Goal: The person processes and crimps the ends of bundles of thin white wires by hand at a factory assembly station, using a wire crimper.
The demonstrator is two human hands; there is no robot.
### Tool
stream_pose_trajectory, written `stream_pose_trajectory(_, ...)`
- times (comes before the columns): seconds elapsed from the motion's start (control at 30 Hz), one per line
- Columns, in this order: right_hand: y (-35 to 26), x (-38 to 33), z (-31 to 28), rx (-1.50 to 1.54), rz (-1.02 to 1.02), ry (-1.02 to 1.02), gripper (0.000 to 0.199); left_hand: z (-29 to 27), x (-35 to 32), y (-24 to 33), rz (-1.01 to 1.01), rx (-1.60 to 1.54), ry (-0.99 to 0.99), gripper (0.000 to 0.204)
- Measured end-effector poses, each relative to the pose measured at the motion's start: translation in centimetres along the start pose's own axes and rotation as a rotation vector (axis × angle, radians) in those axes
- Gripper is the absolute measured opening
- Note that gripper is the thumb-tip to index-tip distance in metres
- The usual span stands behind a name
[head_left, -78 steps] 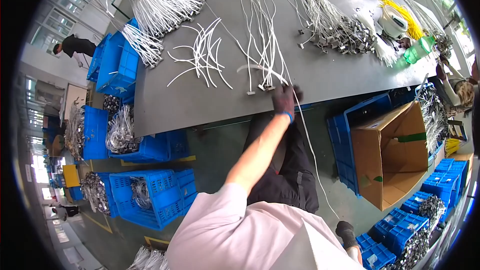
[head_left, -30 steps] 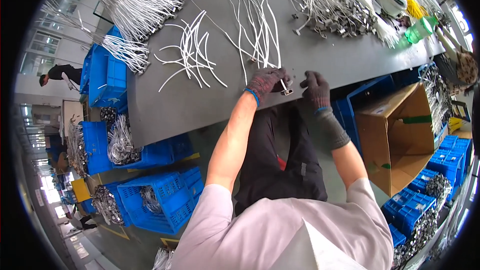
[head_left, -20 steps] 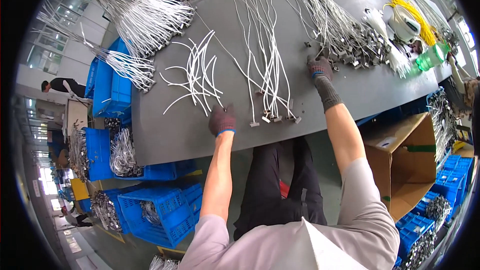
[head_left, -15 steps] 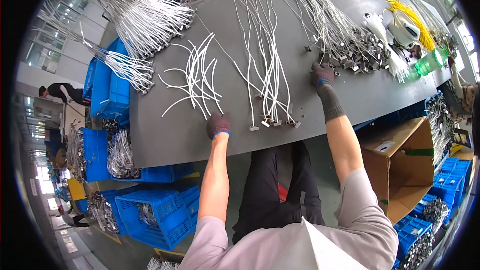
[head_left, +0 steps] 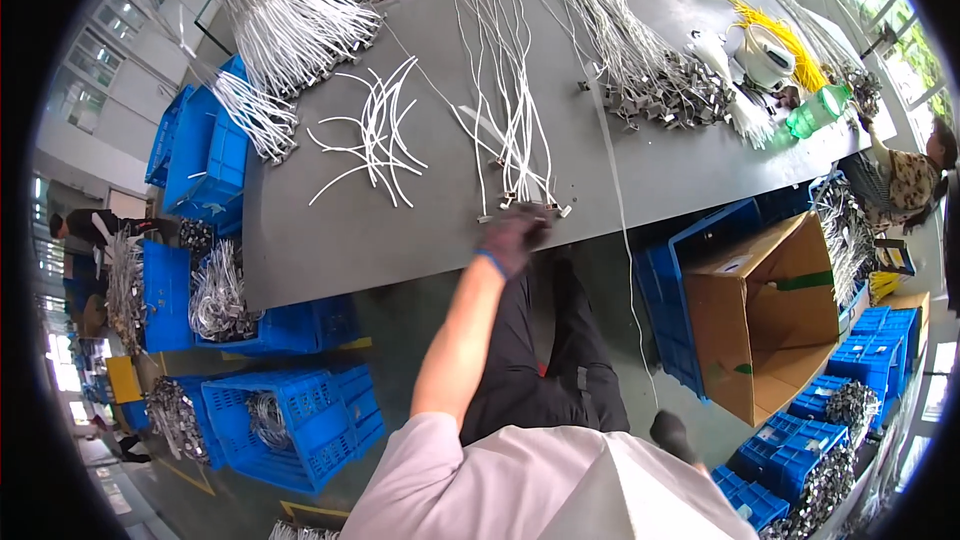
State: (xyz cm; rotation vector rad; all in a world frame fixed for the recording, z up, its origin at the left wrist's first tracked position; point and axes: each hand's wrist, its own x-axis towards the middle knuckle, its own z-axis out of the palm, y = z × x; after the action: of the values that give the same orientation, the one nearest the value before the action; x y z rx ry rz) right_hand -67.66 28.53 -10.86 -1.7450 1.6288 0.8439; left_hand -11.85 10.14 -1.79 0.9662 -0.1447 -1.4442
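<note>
My right hand (head_left: 673, 435), in a dark glove, is low by my right side, past the table's front edge. It appears closed on a long thin white cable (head_left: 627, 230), which stretches from the far cable pile across the table and down to it. My left hand (head_left: 515, 238), gloved and smeared by motion, is at the table edge over the metal clip-like ends of a small group of white-sleeved cables (head_left: 520, 130); its fingers cannot be made out. Left of that group lie several loose short white tubes (head_left: 378, 135).
The grey table (head_left: 330, 260) holds a heap of cables with metal ends (head_left: 665, 95), a green bottle (head_left: 818, 112) and yellow cables (head_left: 785, 35). White cable bundles (head_left: 290, 25) lie far left. A cardboard box (head_left: 720, 340) and blue crates (head_left: 290, 430) stand beside the table. A person (head_left: 905, 170) is at right.
My right hand has moved from the cable heap down and back to my side, drawing out a long cable. My left hand has moved right, from the loose tubes to the cable ends.
</note>
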Motion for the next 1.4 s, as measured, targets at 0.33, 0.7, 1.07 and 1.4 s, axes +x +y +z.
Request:
stream_pose_trajectory(0.33,3.8,-8.7,6.1,0.216,-0.161,0.033,0.032,8.6,6.1,-18.3,0.002,0.176,0.227,0.006)
stream_pose_trajectory(0.7,14.4,-6.5,9.2,0.016,-0.062,-0.065,0.028,14.2,7.1,5.7,0.878,0.335,0.177,0.011)
stream_pose_trajectory(1.07,11.2,-3.0,7.7,0.065,-0.155,0.066,0.027,7.7,-0.4,-2.2,-0.309,0.662,-0.236,0.036)
stream_pose_trajectory(1.4,-14.2,5.1,-12.3,0.646,-0.728,0.442,0.027,11.6,-3.4,-4.9,-0.042,0.333,-0.196,0.021)
